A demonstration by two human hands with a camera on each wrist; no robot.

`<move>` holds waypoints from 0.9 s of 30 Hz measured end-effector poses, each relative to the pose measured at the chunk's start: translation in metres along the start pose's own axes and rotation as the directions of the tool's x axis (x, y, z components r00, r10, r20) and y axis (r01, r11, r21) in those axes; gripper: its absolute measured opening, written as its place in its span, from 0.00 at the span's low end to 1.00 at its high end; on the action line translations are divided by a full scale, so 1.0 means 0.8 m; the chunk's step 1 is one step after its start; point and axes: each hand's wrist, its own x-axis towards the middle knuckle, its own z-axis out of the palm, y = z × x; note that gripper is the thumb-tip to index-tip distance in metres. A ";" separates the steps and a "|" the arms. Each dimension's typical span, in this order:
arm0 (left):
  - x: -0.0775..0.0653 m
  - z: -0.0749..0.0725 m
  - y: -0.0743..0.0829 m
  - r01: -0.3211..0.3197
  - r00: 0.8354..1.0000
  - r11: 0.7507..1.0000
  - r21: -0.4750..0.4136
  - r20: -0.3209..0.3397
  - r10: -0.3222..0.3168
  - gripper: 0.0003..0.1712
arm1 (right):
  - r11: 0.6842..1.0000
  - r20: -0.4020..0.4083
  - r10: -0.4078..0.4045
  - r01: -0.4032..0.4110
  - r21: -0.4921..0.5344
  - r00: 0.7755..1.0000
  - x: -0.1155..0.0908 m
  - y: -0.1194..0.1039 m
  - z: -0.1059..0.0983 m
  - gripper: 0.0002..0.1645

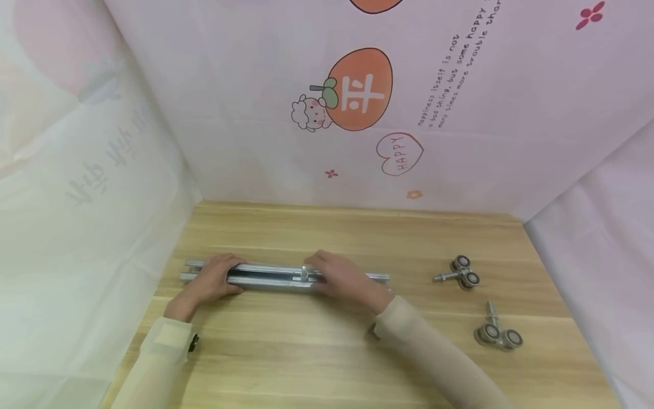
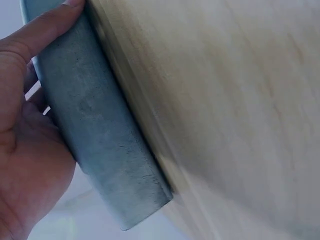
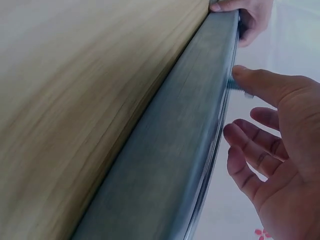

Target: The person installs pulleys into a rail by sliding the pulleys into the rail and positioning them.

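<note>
A silver metal channel rail with a long slot lies across the wooden table. My left hand grips it near its left end; in the left wrist view the thumb lies across the rail's side. From the slot sticks a threaded bolt, the rest of its fitting hidden in the rail. My right hand is at this bolt, fingers bent over the rail. In the right wrist view its thumb presses against the bolt, while the other visible fingers curl loosely beside the slot.
Two twin-wheel roller trolleys with bolts lie to the right, one farther back and one nearer. A small dark piece shows beside the right sleeve. Printed white cloth walls the table's back and sides.
</note>
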 end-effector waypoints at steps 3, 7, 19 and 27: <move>0.001 -0.003 0.004 0.020 0.999 0.999 0.025 0.035 -0.020 0.38 | 1.000 -0.005 0.024 -0.024 -0.012 1.000 -0.009 0.008 -0.002 0.38; 0.003 -0.008 0.018 0.050 0.996 0.997 0.056 0.074 -0.054 0.45 | 0.997 -0.011 0.073 -0.073 -0.019 0.997 -0.024 0.018 -0.003 0.40; 0.042 -0.017 0.093 -0.010 0.995 1.000 -0.024 0.101 0.012 0.43 | 0.990 -0.056 0.122 -0.126 -0.063 0.991 -0.078 0.053 -0.010 0.48; 0.077 -0.004 0.134 -0.126 0.984 0.989 -0.084 0.114 0.135 0.38 | 0.992 -0.091 0.124 -0.127 -0.029 0.988 -0.104 0.067 -0.005 0.48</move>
